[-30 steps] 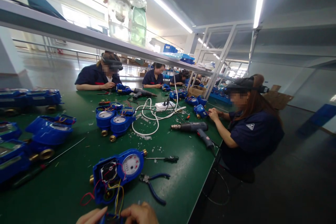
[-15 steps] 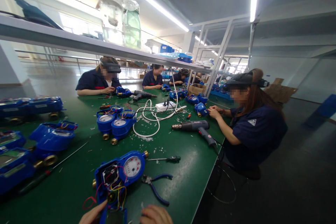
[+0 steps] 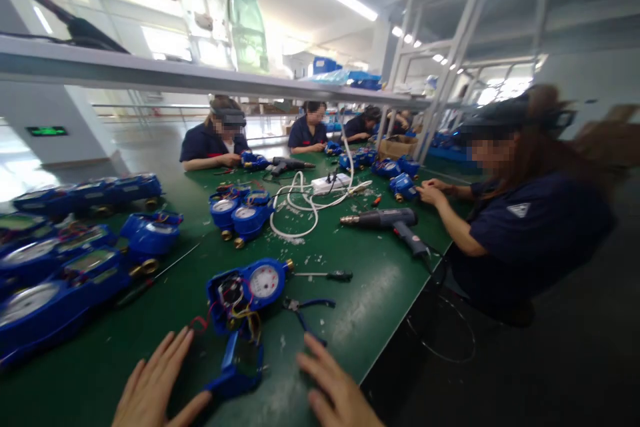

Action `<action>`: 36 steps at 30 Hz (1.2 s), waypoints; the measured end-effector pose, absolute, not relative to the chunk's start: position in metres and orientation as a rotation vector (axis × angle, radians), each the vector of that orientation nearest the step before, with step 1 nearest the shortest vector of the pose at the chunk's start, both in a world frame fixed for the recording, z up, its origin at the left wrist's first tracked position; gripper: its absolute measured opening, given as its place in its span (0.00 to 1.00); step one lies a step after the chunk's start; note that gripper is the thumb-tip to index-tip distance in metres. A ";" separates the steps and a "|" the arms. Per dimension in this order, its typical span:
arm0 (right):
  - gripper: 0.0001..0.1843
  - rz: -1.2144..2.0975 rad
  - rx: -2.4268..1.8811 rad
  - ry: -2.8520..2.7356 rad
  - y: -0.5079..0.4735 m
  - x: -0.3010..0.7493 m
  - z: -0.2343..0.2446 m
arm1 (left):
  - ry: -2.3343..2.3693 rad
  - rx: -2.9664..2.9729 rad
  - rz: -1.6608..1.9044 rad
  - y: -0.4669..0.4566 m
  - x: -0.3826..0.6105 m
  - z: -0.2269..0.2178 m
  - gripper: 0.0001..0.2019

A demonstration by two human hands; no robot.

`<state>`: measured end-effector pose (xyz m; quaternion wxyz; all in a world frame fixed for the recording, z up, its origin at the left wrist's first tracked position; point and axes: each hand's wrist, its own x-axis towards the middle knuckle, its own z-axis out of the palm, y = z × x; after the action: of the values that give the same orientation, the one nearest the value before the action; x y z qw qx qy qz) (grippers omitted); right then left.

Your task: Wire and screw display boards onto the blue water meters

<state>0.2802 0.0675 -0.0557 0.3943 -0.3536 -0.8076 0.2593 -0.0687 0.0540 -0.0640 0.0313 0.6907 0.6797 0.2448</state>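
My left hand lies flat on the green table with fingers spread, holding nothing. My right hand also rests open on the table near its front edge. Between them lies a blue cover piece, joined by coloured wires to an opened blue water meter with a white dial. Neither hand touches the cover or the meter.
Blue-handled pliers and a screwdriver lie right of the meter. Several blue meters crowd the left. Further back are two meters, a white cable and a heat gun. A person sits at the right edge; others sit opposite.
Both hands have let go of the blue cover piece and spread flat on the table either side of it. The view has swung left and down.
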 end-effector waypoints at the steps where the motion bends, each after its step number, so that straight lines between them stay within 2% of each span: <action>1: 0.21 0.804 -0.990 -1.906 0.072 0.287 -0.042 | 2.180 2.146 0.625 0.047 -0.073 -0.058 0.40; 4: 0.18 0.993 -1.050 -1.676 0.089 0.298 -0.021 | 2.265 2.122 0.252 0.024 -0.075 -0.044 0.38; 7: 0.15 1.092 -1.044 -1.643 0.097 0.298 -0.021 | 2.229 2.146 0.098 -0.003 -0.062 -0.039 0.37; 14: 0.12 1.097 -0.993 -1.663 0.090 0.298 -0.023 | 2.061 2.347 0.123 -0.052 0.021 -0.024 0.44; 20: 0.11 0.993 -0.958 -1.743 0.085 0.298 -0.023 | 1.849 2.396 0.125 -0.031 0.087 -0.019 0.50; 27: 0.12 0.933 -0.876 -1.939 0.090 0.307 -0.018 | 1.804 2.317 0.133 0.031 0.125 -0.011 0.51; 36: 0.13 0.609 -0.877 -2.071 0.134 0.326 -0.021 | 1.875 2.269 0.126 0.050 0.139 -0.011 0.48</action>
<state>0.3264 0.1338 -0.0213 0.3947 -0.3458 -0.8167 0.2401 0.1389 0.0505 -0.0108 0.0975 0.7664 0.6335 0.0425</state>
